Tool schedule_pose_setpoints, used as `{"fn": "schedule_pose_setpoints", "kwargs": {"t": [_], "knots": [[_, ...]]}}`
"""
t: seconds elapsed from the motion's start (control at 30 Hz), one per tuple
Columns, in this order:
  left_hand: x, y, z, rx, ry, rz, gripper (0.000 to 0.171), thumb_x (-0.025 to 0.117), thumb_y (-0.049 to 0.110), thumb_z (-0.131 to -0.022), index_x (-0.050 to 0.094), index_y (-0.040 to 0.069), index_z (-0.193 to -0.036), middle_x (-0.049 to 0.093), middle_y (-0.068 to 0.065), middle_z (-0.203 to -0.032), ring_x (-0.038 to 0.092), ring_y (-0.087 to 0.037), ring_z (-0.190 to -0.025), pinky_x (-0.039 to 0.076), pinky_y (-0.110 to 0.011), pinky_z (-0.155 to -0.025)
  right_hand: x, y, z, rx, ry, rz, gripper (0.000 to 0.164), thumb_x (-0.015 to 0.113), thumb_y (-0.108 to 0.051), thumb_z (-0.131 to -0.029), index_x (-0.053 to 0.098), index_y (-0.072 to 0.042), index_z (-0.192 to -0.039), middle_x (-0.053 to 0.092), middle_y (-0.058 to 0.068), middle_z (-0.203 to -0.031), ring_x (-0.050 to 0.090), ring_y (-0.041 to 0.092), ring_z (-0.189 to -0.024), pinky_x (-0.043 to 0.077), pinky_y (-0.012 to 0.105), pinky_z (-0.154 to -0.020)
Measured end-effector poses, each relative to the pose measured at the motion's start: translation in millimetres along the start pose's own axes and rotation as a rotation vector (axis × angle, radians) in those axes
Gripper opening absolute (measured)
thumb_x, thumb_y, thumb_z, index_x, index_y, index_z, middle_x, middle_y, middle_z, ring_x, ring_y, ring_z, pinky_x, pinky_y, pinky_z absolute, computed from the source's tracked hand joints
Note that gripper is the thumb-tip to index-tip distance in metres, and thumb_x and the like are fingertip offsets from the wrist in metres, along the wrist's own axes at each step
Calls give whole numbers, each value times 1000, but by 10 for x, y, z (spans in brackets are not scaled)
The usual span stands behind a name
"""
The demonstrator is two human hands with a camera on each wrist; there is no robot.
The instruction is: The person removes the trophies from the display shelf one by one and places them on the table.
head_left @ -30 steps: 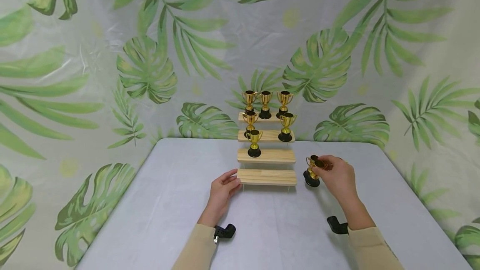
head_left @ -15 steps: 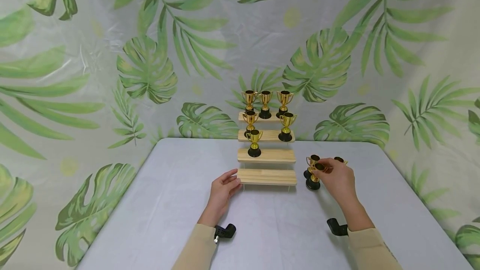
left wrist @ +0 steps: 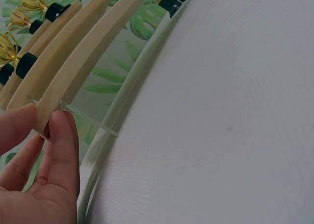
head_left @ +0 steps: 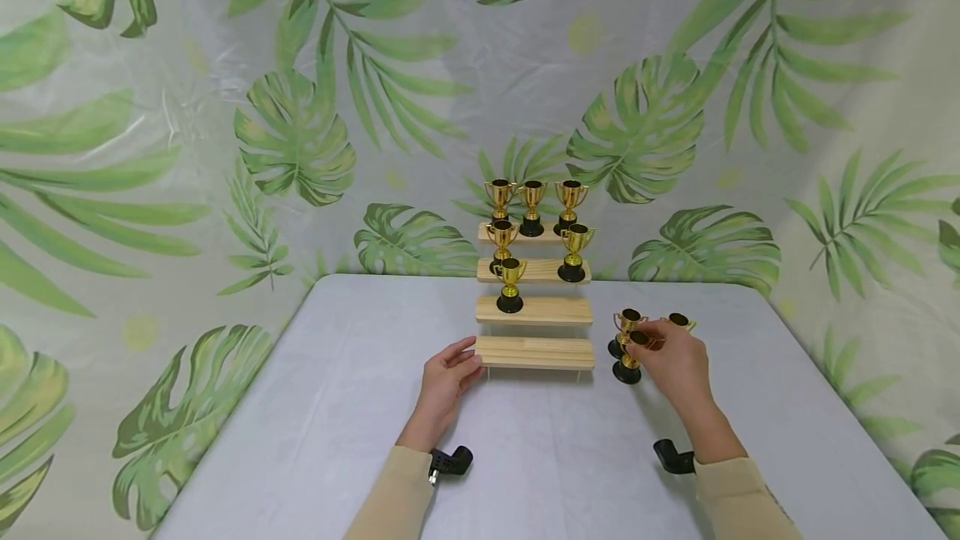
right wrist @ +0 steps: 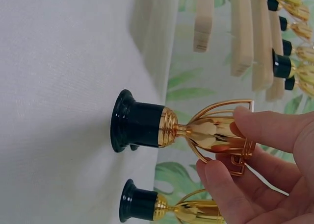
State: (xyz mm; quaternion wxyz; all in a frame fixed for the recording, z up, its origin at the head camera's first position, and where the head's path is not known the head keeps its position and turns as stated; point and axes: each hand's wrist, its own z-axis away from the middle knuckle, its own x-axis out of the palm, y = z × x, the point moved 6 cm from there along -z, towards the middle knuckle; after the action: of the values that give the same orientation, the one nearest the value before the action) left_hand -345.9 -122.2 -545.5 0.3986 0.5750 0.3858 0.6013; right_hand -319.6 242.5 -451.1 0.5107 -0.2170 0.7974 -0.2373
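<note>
My left hand (head_left: 444, 383) grips the left end of the lowest board of a tiered wooden display stand (head_left: 534, 352). In the left wrist view the thumb lies on one face of that board (left wrist: 83, 60) and the fingers on the other. To the stand's right, my right hand (head_left: 678, 357) pinches a small gold trophy cup (head_left: 627, 372) by its bowl and handles. Its black base (right wrist: 140, 123) faces the tabletop, and the cup is upright. A second trophy (head_left: 628, 321) stands just behind it, and a third (head_left: 679, 320) is partly hidden behind the hand.
Several more trophies stand on the upper tiers: three along the top, two on the tier below, including one at the right (head_left: 574, 250), and one (head_left: 510, 283) at the third tier's left. A white cloth (head_left: 360, 340) covers the table. A leaf-print curtain (head_left: 420, 107) hangs behind.
The trophy in my right hand has gone from tilted to upright and come slightly lower and nearer. The third trophy shows more behind the hand. My left hand has stayed on the board.
</note>
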Motion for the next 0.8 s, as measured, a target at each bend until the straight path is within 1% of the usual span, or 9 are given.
{"fn": "schedule_pose_setpoints", "kwargs": {"t": [0.3, 0.6, 0.8], "knots": [[-1, 2, 11, -3, 1, -2, 44, 71, -6, -89, 63, -1, -132, 63, -16, -111, 69, -22, -96, 58, -35, -90, 12, 3, 5, -15, 3, 6, 39, 83, -20, -84, 71, -4, -117, 73, 15, -100, 67, 29, -83, 52, 41, -64], [-2, -9, 9, -3, -4, 3, 44, 71, -6, -90, 63, -2, -132, 63, -16, -111, 69, -22, -96, 57, -36, -92, 13, -1, 22, -12, -8, -4, 45, 83, -21, -84, 68, -6, -123, 71, 17, -107, 66, 29, -87, 51, 35, -59], [8, 5, 20, 8, -7, 5, 43, 70, -7, -90, 63, -3, -132, 64, -16, -110, 69, -22, -95, 58, -37, -91, -12, -9, 38, -13, -14, 11, 48, 83, -25, -84, 67, -6, -126, 71, 17, -108, 67, 31, -89, 53, 38, -61]]}}
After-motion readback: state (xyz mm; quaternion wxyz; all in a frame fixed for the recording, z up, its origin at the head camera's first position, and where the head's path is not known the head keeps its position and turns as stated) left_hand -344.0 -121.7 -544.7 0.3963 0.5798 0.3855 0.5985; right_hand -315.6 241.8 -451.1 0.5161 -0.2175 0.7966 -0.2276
